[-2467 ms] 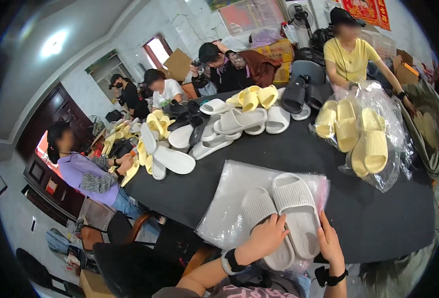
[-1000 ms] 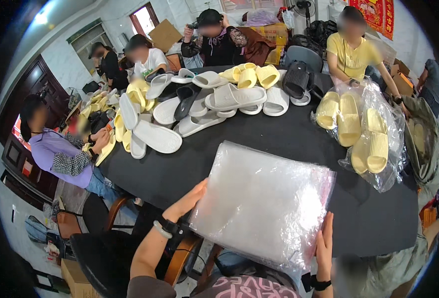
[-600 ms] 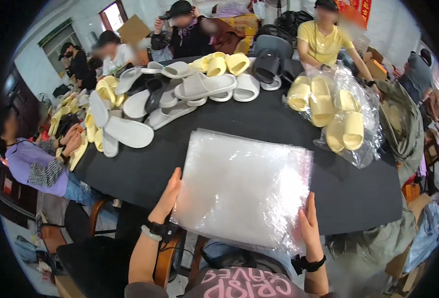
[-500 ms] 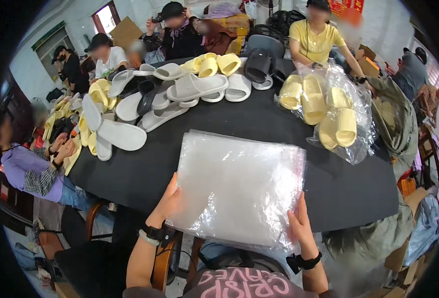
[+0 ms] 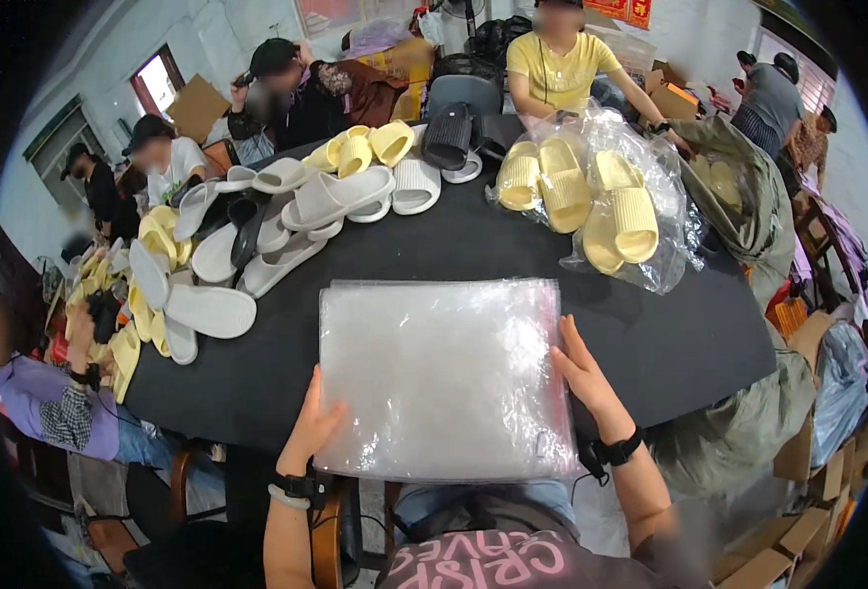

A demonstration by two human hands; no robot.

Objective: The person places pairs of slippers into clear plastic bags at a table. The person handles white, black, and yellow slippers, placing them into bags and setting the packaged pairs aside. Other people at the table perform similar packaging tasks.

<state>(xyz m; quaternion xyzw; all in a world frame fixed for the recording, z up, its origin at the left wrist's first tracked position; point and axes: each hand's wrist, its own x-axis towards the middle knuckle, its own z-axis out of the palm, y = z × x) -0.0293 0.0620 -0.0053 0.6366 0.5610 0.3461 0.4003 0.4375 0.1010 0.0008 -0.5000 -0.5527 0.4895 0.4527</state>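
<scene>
A stack of clear plastic bags [image 5: 444,383] sits between the left grip [image 5: 316,422] and the right grip [image 5: 591,381], its lower edge reaching past the near edge of the black tabletop [image 5: 434,245]. The left grip holds the stack by its left side, thumb laid over the top sheet and fingers along the margin. The right grip is at the opposite, pinkish side, thumb at the margin and fingers stretched out and apart; whether it pinches the sheets cannot be told.

Farther off to the right, crumpled clear packaging [image 5: 675,265] surrounds two pairs of yellow slippers [image 5: 635,234]; how far each slipper is inside it is unclear. Just beyond, a green sack [image 5: 763,231] gapes at the tabletop's right side, with pale yellowish shapes in its mouth, too indistinct to name. Cardboard boxes [image 5: 799,538] stand at lower right, their contents not readable.

Across the tabletop to the left runs a loose heap of grey and white slippers [image 5: 331,199], with yellow and black ones among them. A co-worker in a yellow shirt [image 5: 560,74] is at the far side, one arm extended toward the sack.
</scene>
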